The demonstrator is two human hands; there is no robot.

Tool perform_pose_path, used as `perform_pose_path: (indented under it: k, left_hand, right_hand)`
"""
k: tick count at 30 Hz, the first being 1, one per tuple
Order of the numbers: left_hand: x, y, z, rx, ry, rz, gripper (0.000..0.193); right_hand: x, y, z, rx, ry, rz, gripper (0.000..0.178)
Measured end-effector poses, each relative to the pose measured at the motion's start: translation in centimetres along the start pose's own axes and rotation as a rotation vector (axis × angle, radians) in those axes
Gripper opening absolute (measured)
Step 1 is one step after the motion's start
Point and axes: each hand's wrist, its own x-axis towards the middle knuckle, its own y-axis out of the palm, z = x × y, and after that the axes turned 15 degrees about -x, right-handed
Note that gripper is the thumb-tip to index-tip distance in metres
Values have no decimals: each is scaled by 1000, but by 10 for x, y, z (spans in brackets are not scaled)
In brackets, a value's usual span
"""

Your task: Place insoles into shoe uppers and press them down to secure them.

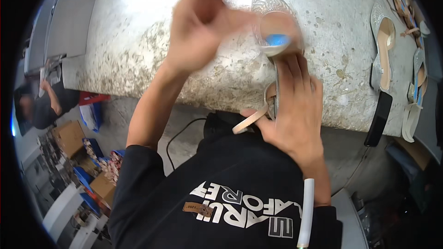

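Observation:
A silvery, pointed-toe shoe (270, 1) lies on the worn metal-topped bench, its toe facing away from me. A blue patch (277, 40) shows inside it. My right hand (295, 110) is closed around the shoe's heel end, with the fingers hiding much of that part. Beside my right thumb, a pale beige ankle strap (251, 119) loops out toward me over the bench edge. My left hand (198, 27) is raised to the left of the shoe, blurred, with fingers spread and nothing visible in it. Whether its fingertips touch the shoe, I cannot tell.
More silvery shoes (384, 41) stand along the bench's right side, near a black oblong object (380, 119) at the edge. A white rod (306, 212) rises near my right arm. At far left, another person (53, 99) sits near cardboard boxes (69, 138) and blue bins.

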Motion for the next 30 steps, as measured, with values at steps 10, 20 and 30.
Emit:
perform_pose_path:
  k: [10,20,30]
  left_hand:
    - [10,-45,43,831,-176,457,24]
    - [17,-24,25,909,-343,513,52]
    - [19,-19,16,749,-490,353,41]
  right_hand:
    - [22,-16,-16,0,-149,177,110]
    - [44,7,-8,-193,-103,102,108]
    - [41,3,3,-177,-10,50,99]
